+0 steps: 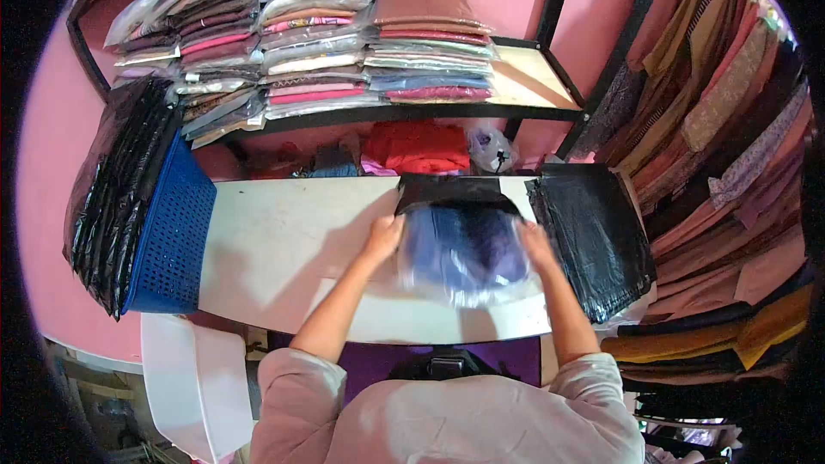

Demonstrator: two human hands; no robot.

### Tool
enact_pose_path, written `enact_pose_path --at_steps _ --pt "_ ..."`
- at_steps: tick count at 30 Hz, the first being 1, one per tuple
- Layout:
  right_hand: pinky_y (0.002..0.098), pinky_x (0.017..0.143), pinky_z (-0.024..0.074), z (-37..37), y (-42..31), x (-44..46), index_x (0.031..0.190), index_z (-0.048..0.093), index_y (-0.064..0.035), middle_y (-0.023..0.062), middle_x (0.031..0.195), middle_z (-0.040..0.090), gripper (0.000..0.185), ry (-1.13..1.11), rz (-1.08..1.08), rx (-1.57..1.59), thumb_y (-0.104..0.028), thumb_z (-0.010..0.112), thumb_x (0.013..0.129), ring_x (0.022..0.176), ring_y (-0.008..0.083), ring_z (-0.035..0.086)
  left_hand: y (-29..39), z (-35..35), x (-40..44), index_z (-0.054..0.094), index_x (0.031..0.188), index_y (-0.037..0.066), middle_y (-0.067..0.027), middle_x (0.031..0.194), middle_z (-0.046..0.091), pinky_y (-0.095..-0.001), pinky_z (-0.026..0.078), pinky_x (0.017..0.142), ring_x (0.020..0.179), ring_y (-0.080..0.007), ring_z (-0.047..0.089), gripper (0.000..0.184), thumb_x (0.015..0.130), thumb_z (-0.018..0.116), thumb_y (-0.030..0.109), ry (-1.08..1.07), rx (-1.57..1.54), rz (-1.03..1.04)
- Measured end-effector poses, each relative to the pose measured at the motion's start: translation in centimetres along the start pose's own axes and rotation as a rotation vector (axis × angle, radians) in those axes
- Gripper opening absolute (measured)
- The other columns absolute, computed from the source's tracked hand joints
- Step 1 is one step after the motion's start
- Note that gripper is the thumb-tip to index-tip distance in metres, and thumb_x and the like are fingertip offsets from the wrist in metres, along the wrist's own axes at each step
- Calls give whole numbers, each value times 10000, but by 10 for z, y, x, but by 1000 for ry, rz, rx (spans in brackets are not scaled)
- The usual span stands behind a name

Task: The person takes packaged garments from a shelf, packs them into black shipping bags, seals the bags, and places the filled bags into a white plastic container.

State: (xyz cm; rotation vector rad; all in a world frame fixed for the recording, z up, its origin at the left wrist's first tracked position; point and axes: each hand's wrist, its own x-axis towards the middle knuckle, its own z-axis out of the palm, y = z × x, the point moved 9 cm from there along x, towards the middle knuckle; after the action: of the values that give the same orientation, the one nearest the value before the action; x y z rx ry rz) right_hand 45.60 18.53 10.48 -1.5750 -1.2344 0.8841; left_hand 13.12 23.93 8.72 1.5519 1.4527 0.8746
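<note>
Over the middle of the white table I hold up a folded blue garment in a clear plastic bag, blurred by motion. My left hand grips its left edge, fingers closed. On the opposite edge, my right hand is closed too, its fingertips partly hidden. Just behind the bagged garment, a black plastic bag lies on the table; whether the two touch, I cannot tell. Close to my right hand lies a stack of flat black plastic bags.
At left, a blue basket holds upright black packages. Stacks of bagged clothes fill the shelf behind the white table. Hanging garments line the right. A white tub stands below the front left edge.
</note>
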Motion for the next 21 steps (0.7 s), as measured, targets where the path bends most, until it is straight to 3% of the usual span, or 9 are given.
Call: enact_pose_path --at_steps 2,3,7,9,12,13,17,20,21 --pt "211 497 338 -17 -59 -4 802 579 -39 -30 652 517 203 -211 -28 284 -219 497 846 573 48 428 81 -33 -21 562 675 11 -65 522 531 -280 391 389 419 -125 500 392 872 401 309 -70 24 205" --pt "214 504 363 -29 -77 -10 824 580 -30 -28 672 532 176 -182 57 360 -176 484 843 575 53 455 83 -50 -23 567 702 3 -70 531 546 -252 398 361 400 -134 518 371 869 383 279 -46 -169 -112" --pt "226 557 412 -41 -151 -25 891 582 -6 7 751 570 197 -159 -20 482 -157 465 843 625 84 510 116 -75 -22 567 703 -8 -79 541 561 -251 403 399 428 -132 525 358 844 373 259 -123 -160 -40" --pt "231 579 426 -43 -156 -12 913 582 1 19 775 581 209 -114 -13 612 -158 465 844 648 94 527 122 -73 -17 568 704 -7 -82 544 566 -253 408 418 443 -131 531 353 831 373 257 -122 -194 4" --pt "232 634 435 -36 -140 11 960 573 17 35 823 601 233 -113 143 341 -162 471 851 689 104 552 113 -66 -6 577 660 12 -86 553 575 -255 398 460 482 -132 539 352 799 384 271 -84 -141 -100" --pt "233 633 430 -30 -126 26 959 575 16 36 828 602 231 -162 85 454 -160 465 856 684 101 549 114 -67 -3 577 660 12 -86 553 575 -255 398 460 482 -132 539 352 799 384 271 -79 -142 -85" --pt "226 639 420 -40 -152 23 944 579 15 36 835 605 220 -112 -90 595 -153 472 849 700 93 543 152 -90 -15 556 608 20 -39 539 543 -247 350 448 477 -91 483 388 832 406 299 89 -287 88" --pt "210 619 395 -56 -172 -13 867 589 -12 28 807 592 185 -29 -229 533 -158 479 839 696 73 514 175 -110 -43 489 615 -11 -7 507 387 -273 320 461 515 -73 366 398 856 461 305 255 -136 399" --pt "210 595 387 -60 -168 -25 839 592 -23 19 770 580 186 -21 -303 467 -172 480 841 673 65 497 161 -109 -53 489 615 -11 -7 507 387 -273 320 461 515 -73 366 398 856 461 305 248 -132 387"
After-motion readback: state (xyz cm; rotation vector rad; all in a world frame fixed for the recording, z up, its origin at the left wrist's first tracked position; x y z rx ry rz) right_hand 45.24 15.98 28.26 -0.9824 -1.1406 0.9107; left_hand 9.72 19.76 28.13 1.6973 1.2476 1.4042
